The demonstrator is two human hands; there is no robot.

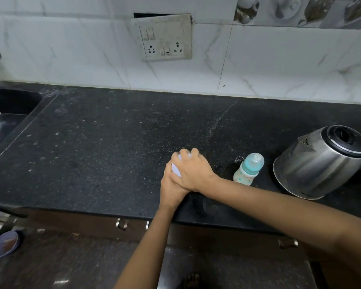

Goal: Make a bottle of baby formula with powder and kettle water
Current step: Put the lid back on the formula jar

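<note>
**Both hands on a white container, bottle and kettle to the right**

A sink (10, 105) is set into the far left of the black counter (104, 155), and a blue-rimmed dish (5, 244) lies on the floor below. A socket panel (165, 38) hangs on the tiled wall.

Near the counter's front edge, the left hand (169, 189) lies against the near side of a white container (176, 170). Its fingers are hidden under the other hand, so I cannot tell how they curl. The right hand (193, 172) lies on top, fingers curled over the container's top and gripping it.

The bottle (248, 168) stands upright and capped, just right of the right wrist. The steel kettle (321, 163) is beside it with its lid down and its spout towards the bottle.
</note>
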